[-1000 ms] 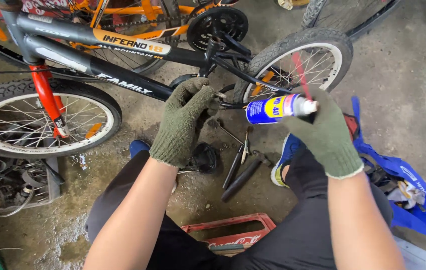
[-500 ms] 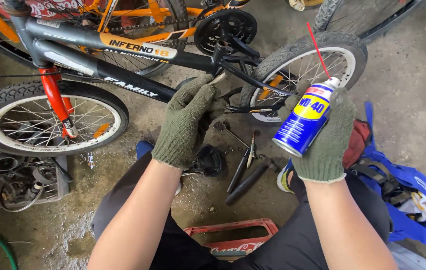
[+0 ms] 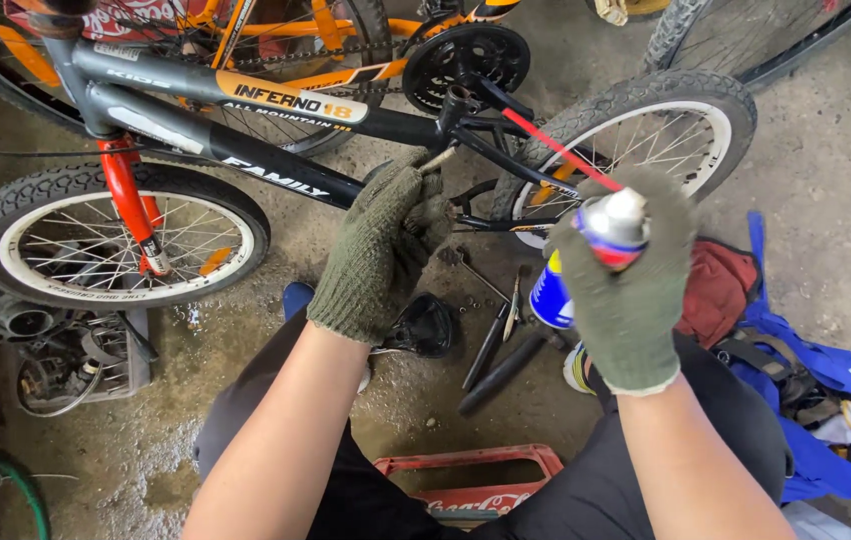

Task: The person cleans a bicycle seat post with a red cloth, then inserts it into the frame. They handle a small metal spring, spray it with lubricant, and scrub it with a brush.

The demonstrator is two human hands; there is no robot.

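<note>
A small black bicycle [image 3: 275,165] with a red fork lies on its side on the concrete in front of me. My left hand [image 3: 380,245], in an olive knit glove, grips a small metal part next to the frame, below the crank area. My right hand [image 3: 630,290], also gloved, holds a blue and yellow spray can [image 3: 600,225] upright. The can's thin red straw [image 3: 545,145] points up and left toward the crank [image 3: 465,60] and bottom bracket.
An orange bicycle [image 3: 325,25] lies behind the black one. Tools [image 3: 500,330] and a black saddle [image 3: 425,325] rest on the floor between my knees. A red crate [image 3: 475,475] sits under me. A blue bag [image 3: 825,400] lies at right, engine parts [image 3: 45,360] at left.
My right hand has turned the spray can from lying sideways to upright and brought its straw toward the crank. My left hand has stayed at the frame.
</note>
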